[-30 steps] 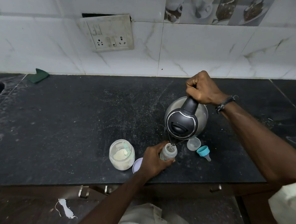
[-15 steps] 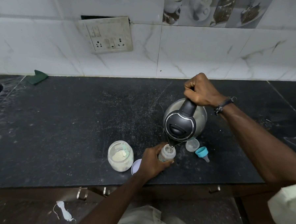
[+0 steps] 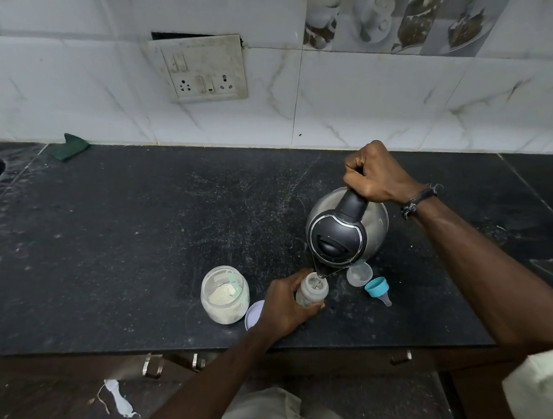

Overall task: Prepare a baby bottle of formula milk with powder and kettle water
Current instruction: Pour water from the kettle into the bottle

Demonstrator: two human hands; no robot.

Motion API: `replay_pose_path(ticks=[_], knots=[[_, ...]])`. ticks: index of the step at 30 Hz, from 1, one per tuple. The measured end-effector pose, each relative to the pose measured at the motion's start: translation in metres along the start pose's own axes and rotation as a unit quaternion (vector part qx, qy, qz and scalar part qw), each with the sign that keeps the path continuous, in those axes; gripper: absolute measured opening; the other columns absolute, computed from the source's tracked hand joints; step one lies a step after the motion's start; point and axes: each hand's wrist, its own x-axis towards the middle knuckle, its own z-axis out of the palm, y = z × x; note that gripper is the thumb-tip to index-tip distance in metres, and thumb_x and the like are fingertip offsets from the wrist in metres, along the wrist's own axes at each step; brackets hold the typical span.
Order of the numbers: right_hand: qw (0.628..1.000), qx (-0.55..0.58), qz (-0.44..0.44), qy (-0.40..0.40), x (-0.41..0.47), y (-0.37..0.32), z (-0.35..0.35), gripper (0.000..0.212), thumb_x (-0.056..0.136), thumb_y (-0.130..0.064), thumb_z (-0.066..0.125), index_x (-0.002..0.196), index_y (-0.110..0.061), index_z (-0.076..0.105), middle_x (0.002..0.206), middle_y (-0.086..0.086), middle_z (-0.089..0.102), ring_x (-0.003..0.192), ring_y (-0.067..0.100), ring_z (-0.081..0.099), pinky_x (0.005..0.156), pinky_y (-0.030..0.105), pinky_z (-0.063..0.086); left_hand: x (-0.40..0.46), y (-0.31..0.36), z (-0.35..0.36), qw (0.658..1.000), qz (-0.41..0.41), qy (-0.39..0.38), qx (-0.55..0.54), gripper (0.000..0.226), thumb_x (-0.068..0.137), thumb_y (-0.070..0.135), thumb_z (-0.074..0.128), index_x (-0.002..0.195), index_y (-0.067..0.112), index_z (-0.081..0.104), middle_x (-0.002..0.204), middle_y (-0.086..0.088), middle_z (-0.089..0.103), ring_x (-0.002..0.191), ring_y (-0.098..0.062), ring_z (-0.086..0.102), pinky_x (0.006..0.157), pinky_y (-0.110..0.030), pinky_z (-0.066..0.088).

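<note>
Near the front edge of the dark stone counter [image 3: 142, 248], the baby bottle [image 3: 311, 291] stands upright with its mouth open, and the left hand [image 3: 283, 308] is wrapped around its side, fingers curled round the body. My guess is that's to keep it from tipping or sliding while water goes in, since it's a narrow, light thing with a small mouth. The right hand [image 3: 374, 175] is clenched tight on the black handle of the steel kettle [image 3: 347, 234], which is tipped forward so the spout sits right over the bottle opening, practically touching the rim. Can't honestly make out a stream of water from this angle, so whether it's actually flowing I can't tell.

Everything else is parked close by, which makes sense for reaching. The powder jar [image 3: 225, 295] sits just left of the bottle, lid off, with pale powder and what looks like a scoop inside. Its lid [image 3: 253, 313] lies flat on the counter between jar and wrist, partly hidden by the hand. To the right of the bottle are a clear cap [image 3: 359, 274] and the blue-ringed teat [image 3: 378, 290] lying on its side, set out of the pouring path.

So I'd say this is the water-filling step, roughly midway: the teat and cap aren't on yet. Main risk looks like overshooting that small opening, hot water right beside the fingers.
</note>
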Motion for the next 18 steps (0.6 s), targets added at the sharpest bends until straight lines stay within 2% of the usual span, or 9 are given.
replay_pose_path(ticks=[3,8,13,18], knots=[[1.0,-0.006,-0.006,0.002,0.0001,0.0011,0.0,0.028,0.065,-0.029,0.044,0.042,-0.019,0.032,0.039,-0.006,0.026,0.039,0.013,0.022,0.042,0.013,0.02,-0.0004,-0.0001,0.0,1.0,-0.006,-0.002,-0.006,0.058,0.071,0.027,0.09,0.123,0.034,0.065,0.11,0.013,0.076,0.104,-0.005,0.071,0.093,-0.043,0.058],[1.0,-0.011,-0.01,0.004,0.0001,0.001,0.0002,0.028,0.065,-0.028,0.044,0.042,-0.02,0.031,0.039,-0.005,0.026,0.04,0.009,0.018,0.042,0.014,0.018,-0.0005,-0.0022,0.0009,1.0,-0.012,-0.001,-0.007,0.06,0.07,0.029,0.09,0.124,0.033,0.065,0.111,0.013,0.076,0.105,-0.006,0.071,0.094,-0.044,0.058],[1.0,-0.012,-0.011,0.001,0.0011,0.0008,0.0003,0.028,0.065,-0.028,0.044,0.043,-0.024,0.029,0.039,-0.007,0.026,0.04,0.014,0.025,0.043,0.014,0.017,0.0002,-0.0035,0.0015,1.0,-0.021,-0.003,-0.012,0.06,0.07,0.029,0.09,0.124,0.034,0.065,0.11,0.012,0.076,0.105,-0.008,0.071,0.094,-0.045,0.058],[1.0,-0.016,-0.013,0.0,0.0009,0.001,0.0007,0.027,0.065,-0.028,0.044,0.042,-0.023,0.03,0.039,-0.006,0.027,0.039,0.01,0.02,0.043,0.014,0.017,0.0006,-0.0062,0.0021,1.0,-0.022,0.0,-0.006,0.061,0.07,0.032,0.09,0.126,0.029,0.066,0.113,0.013,0.075,0.107,-0.008,0.071,0.095,-0.045,0.057]])
